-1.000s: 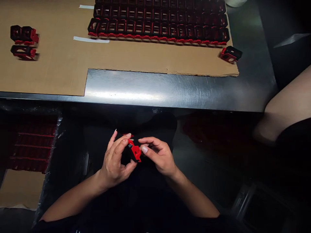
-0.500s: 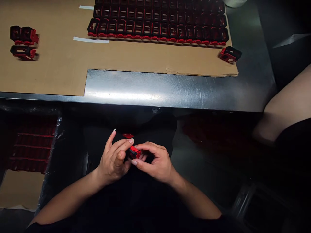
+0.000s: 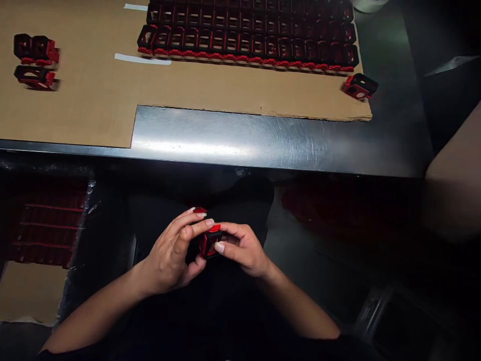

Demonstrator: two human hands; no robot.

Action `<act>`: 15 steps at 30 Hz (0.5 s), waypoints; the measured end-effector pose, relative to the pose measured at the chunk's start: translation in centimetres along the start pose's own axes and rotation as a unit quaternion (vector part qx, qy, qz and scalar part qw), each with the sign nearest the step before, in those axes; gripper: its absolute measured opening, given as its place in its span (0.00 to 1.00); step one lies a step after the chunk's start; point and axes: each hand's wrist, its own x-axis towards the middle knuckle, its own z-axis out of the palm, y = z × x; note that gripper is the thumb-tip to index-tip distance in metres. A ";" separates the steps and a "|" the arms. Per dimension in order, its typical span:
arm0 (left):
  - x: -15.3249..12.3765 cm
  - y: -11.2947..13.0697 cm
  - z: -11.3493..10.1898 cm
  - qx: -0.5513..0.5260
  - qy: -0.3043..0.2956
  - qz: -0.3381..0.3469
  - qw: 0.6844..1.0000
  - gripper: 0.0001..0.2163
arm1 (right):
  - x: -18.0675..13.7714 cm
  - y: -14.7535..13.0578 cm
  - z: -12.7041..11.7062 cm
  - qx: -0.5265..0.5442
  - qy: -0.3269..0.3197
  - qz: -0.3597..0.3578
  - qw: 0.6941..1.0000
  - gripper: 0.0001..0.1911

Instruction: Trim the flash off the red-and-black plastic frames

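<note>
Below the table edge, over my lap, a small red and black plastic frame [image 3: 210, 243] is held between both hands. My right hand [image 3: 246, 250] pinches its right side between thumb and fingers. My left hand [image 3: 175, 250] has its thumb at the lower left of the frame and a fingertip on its red top; the other fingers stretch forward. Just beyond those fingertips shows a flat red piece [image 3: 200, 210], partly covered; whether the fingers touch it I cannot tell. The far side of the frame is hidden.
Rows of similar red and black frames [image 3: 240, 42] stand on cardboard [image 3: 255, 93] over a metal table [image 3: 225, 135]. A single frame [image 3: 359, 86] sits at right, several at left. A plastic-lined box [image 3: 41, 291] holds red parts. Another person's arm [image 3: 456, 175] is at right.
The frame has turned more upright, showing its opening. My left fingers have come down onto its top and toward the red piece. The other person's arm has moved right.
</note>
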 end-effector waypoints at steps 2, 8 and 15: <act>0.1 0.3 -0.2 -0.037 -0.011 -0.012 0.999 0.54 | 0.2 0.2 0.0 0.051 -0.014 0.023 0.998 0.17; -0.1 1.1 0.0 -0.110 -0.020 -0.126 0.986 0.49 | 0.8 0.5 0.3 0.144 -0.037 0.073 0.986 0.16; 0.1 2.3 0.8 -0.113 -0.004 -0.263 0.958 0.49 | 1.0 1.6 0.3 0.231 -0.024 0.140 0.963 0.18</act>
